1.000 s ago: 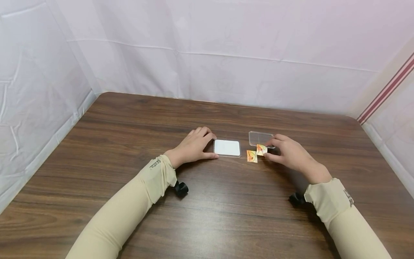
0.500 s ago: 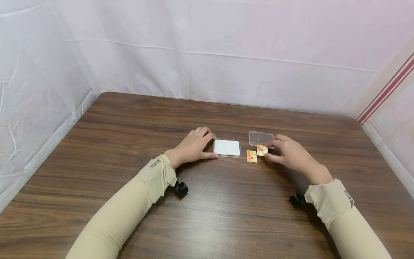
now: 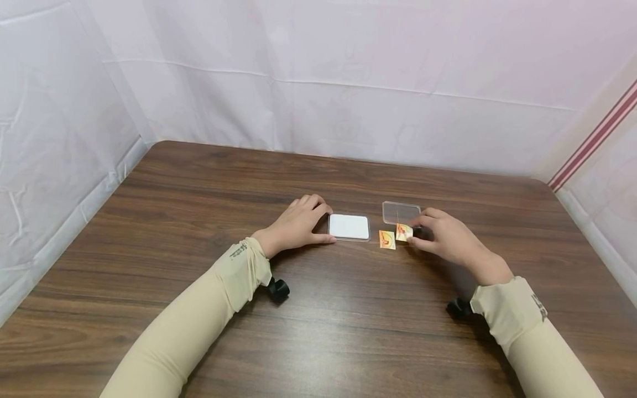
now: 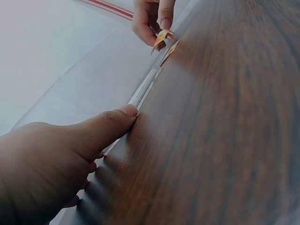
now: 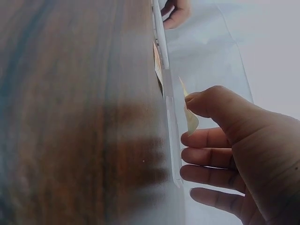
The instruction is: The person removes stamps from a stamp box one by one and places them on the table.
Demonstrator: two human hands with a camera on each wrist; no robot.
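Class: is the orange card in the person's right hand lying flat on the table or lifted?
Lifted: right hand pinches orange card, tilted above table.

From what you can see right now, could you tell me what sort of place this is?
Probably a staged recording booth rather than a home: white sheeting walls in a wooden table, which carries only a white case, a clear lid and small orange cards.
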